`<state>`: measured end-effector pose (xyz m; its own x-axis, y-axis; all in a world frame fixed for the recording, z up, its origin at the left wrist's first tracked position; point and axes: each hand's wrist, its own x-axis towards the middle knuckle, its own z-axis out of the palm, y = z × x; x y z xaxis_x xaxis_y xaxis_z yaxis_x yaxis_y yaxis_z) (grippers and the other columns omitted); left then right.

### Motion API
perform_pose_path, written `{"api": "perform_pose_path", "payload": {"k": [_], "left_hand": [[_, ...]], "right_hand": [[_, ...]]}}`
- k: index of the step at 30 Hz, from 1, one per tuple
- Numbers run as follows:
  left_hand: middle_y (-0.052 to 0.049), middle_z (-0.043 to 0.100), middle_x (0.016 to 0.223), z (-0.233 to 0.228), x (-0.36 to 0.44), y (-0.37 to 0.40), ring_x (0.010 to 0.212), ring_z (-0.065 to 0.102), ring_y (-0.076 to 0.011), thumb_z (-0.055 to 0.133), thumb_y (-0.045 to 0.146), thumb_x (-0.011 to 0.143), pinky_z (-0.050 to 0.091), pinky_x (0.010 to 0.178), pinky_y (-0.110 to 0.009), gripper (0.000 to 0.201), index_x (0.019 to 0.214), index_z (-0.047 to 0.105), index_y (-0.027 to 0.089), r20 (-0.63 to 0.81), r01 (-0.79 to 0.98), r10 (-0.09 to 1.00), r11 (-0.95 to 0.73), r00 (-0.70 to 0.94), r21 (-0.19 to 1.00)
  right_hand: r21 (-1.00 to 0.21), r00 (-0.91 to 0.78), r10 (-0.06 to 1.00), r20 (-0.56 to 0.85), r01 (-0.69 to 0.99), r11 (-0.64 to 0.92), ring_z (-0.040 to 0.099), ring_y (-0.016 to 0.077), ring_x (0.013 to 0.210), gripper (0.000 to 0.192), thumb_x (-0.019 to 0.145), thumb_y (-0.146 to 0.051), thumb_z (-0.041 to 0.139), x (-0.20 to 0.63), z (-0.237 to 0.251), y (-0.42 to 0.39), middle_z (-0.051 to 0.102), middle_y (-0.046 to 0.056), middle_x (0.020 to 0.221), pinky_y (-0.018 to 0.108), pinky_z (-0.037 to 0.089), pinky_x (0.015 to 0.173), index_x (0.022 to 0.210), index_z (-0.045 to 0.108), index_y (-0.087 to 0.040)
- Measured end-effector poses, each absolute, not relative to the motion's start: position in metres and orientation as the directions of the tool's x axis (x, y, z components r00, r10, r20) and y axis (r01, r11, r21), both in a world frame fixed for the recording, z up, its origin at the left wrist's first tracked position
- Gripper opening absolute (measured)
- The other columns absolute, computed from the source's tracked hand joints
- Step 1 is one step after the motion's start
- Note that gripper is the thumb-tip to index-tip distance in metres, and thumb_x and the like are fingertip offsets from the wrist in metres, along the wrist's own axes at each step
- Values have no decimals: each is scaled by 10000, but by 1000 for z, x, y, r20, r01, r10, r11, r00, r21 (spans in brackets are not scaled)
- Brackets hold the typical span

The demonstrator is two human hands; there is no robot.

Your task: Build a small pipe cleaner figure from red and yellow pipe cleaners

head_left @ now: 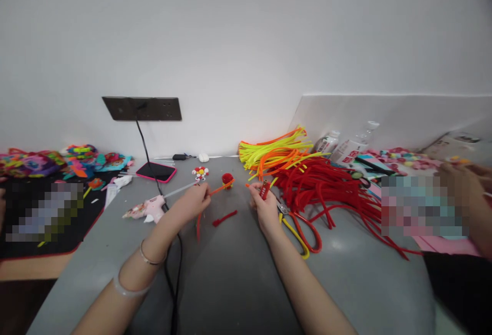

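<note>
Head view of a grey table (230, 283) with two bare forearms reaching forward from the lower edge. The left hand (194, 202) pinches the near end of an orange pipe cleaner (222, 188) between thumb and fingertips; the stem's long axis runs from the fingers up and to the right, its far end pointing at, and apparently touching, a small red pompom figure (227, 179) standing on the table between the two hands. A red pipe cleaner (198, 227) hangs down from the same grip toward the table. The left wrist is nearly straight, palm turned inward, and carries a thin bangle (151, 257) and a clear bracelet (128, 289). The right hand (265, 207) is raised just off the table, fingers curled closed around a small red piece (264, 190) whose upper end points up and away; what it is cannot be told. A short red pipe cleaner piece (225, 217) lies flat between the hands, its axis tilted up to the right. Just right of the right wrist lie scissors (298, 230) with red and yellow handles. Behind them spreads a heap of red pipe cleaners (326, 191) and a bundle of yellow and orange pipe cleaners (274, 153). Left of the left hand rests a pink glue gun (148, 209), nozzle toward the hand, near a phone (156, 171).
</note>
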<state>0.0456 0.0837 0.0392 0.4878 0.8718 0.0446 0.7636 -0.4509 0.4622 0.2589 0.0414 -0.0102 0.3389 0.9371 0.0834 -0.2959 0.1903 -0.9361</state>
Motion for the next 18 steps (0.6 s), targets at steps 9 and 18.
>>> {"api": "perform_pose_path", "payload": {"k": [9,18], "left_hand": [[7,666,697,55,36,66,547,625,-139,632,366,748,502,546,-255,346,1023,537,179,-130,305,867,-27,482,952],[-39,707,765,41,57,43,617,648,-132,693,402,733,477,526,-208,306,843,517,178,-111,4,923,117,368,993]], "right_hand": [[-885,152,986,69,-447,131,201,53,385,402,644,-494,791,254,-5,39,282,-128,443,220,162,401,756,534,-206],[-808,-522,847,103,-540,-234,123,42,403,271,734,-392,772,253,10,15,233,-159,432,305,483,675,774,578,-207]]}}
